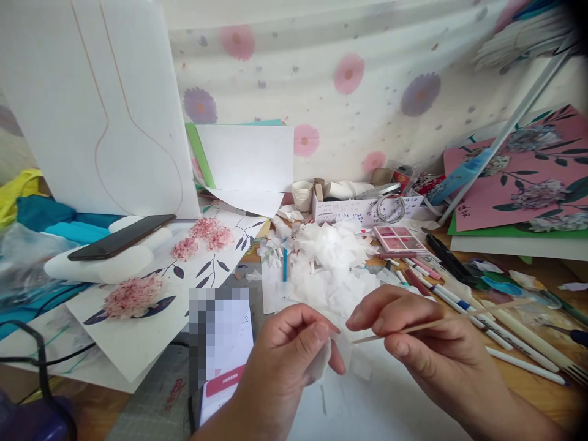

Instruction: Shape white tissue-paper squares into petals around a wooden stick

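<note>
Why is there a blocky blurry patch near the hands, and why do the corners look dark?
Head view: the phone screen beside the left hand is pixelated into squares; the top right corner is dark, and straight edges bend there from the wide lens; soft even daylight, faint shadows; the right hand and its thin wooden stick look sharp.

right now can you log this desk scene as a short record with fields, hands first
left hand: left hand pinches a small white paper piece
right hand: right hand grips a thin wooden stick, tip towards the left fingers
behind hands: heap of white paper squares
left side: dark phone on a white block; pink paper flowers on a printed sheet
right side: pens and markers, pink palette
near edge: phone with lit screen
</note>
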### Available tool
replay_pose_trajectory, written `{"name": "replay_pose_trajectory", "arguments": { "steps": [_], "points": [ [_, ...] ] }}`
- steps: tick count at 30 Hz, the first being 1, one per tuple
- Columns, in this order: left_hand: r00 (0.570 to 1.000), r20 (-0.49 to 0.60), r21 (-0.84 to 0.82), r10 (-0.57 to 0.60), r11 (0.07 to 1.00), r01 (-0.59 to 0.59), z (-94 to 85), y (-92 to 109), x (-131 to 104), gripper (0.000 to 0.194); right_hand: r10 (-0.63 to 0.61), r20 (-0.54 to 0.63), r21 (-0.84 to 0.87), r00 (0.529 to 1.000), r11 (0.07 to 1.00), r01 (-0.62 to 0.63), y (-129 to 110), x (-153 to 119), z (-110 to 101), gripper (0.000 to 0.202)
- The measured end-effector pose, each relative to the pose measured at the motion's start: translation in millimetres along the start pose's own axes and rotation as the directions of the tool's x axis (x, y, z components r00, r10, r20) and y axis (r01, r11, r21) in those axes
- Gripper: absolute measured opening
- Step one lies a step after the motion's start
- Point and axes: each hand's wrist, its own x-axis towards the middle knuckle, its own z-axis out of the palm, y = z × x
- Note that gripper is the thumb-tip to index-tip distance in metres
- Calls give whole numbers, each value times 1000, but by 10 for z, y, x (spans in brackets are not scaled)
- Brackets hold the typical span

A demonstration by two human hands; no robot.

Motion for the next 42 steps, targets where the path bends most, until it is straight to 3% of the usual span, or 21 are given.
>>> {"name": "replay_pose_trajectory", "arguments": {
  "steps": [5,10,14,16,20,24,29,42],
  "points": [
    [999,-37,-14,-11,1000,11,15,0,12,32,-55,-6,-123,998,991,53,-41,38,42,5],
    [995,-85,-38,-53,998,50,39,12,48,30,-42,-158,-257,987,967,0,192,86,6,9],
    [993,-85,-75,-86,994,80,32,14,57,18,29,-102,-591,994,802,-84,413,94,-73,15],
    [992,-82,-55,-96,994,92,32,9,55,25,-4,-94,-669,996,741,-60,408,86,-88,15],
    [995,-70,-20,-70,997,68,34,-9,51,27,-121,-134,-527,984,849,33,199,65,-62,6],
    [998,-48,-42,-42,998,40,35,-11,42,18,-99,-82,-266,992,961,74,40,44,-3,11],
    [998,-22,-120,-67,991,64,65,23,30,26,-79,-34,-88,996,993,75,11,5,60,11],
    [999,-29,-87,-36,996,34,70,16,-10,26,-101,6,-148,995,984,101,-105,38,103,13]
  ]
}}
